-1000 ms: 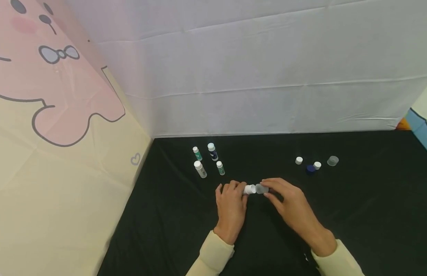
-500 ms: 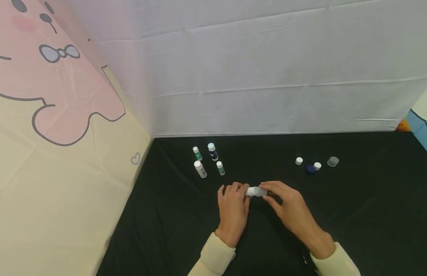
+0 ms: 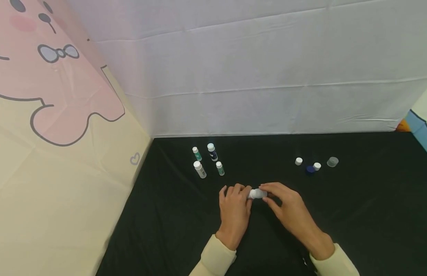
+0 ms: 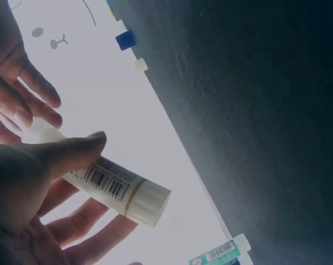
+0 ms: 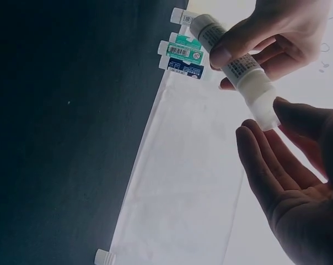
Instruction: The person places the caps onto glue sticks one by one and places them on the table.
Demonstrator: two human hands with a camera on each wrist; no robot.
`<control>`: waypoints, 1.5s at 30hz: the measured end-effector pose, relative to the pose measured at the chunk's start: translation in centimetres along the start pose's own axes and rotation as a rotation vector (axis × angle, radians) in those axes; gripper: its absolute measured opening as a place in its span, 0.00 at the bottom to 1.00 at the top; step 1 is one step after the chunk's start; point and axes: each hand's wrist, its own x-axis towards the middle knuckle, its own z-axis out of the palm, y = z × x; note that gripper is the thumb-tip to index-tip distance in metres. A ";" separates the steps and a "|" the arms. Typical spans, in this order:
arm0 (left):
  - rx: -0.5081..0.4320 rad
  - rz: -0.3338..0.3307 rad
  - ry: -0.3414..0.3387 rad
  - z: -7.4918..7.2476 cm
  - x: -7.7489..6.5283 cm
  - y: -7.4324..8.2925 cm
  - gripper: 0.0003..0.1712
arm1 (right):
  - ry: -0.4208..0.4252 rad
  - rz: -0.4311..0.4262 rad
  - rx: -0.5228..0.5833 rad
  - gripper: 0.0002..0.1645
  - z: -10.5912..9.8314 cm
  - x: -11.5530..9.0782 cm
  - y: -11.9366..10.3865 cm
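My left hand grips a white glue stick around its body, thumb lying across the printed label and barcode. It is held sideways in the head view, its end pointing at the right hand. My right hand pinches a translucent cap between thumb and fingers. The cap sits over the end of the glue stick, in line with it. How far down it is pushed I cannot tell.
Several glue sticks stand upright at the back left, among them a dark blue one and a white one. At the back right lie white caps, a blue cap and a translucent cap. A white cloth hangs behind the black table.
A second ago the cap was at the glue stick's tip, held at an angle to it. Now it covers the end. Both hands have shifted slightly towards the person.
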 end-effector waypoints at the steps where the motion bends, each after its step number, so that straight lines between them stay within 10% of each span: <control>1: 0.012 0.010 -0.001 0.0 0.0 0.0 0.15 | -0.004 0.001 -0.001 0.27 0.0 0.0 0.0; 45: 0.197 0.232 0.012 0.2 -0.4 0.9 0.15 | -0.021 0.114 0.169 0.23 0.8 -1.0 0.7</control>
